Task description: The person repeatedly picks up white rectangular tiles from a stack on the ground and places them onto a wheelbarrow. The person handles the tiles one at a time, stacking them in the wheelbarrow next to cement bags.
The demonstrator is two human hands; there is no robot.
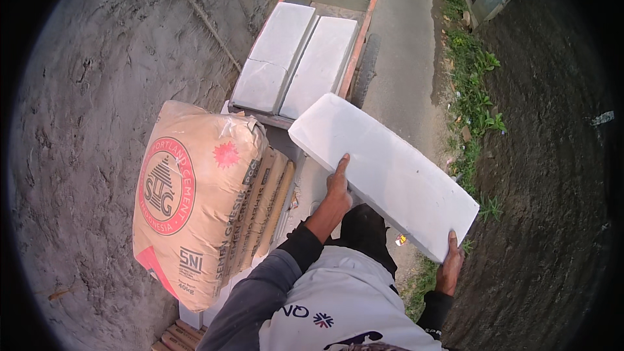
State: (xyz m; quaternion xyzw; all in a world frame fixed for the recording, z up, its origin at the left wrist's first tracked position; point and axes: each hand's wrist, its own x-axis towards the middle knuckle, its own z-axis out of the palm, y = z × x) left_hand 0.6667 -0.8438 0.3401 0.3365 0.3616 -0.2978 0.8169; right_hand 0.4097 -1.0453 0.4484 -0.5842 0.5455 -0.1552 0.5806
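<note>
A long white lightweight concrete block is held in front of my body, slanting from upper left to lower right. My left hand grips its near long edge, thumb on the top face. At the block's right end, my right hand has its thumb on the top and its fingers mostly hidden beneath. Beyond the block's left end, two columns of similar white blocks, a left one and a right one, lie side by side in an orange-edged cart. A crack crosses the left column.
Brown paper cement bags are stacked at my left, more white blocks showing below. A rough grey wall rises on the left. The cart's tyre stands on the paved path. Weeds line a dark wall on the right.
</note>
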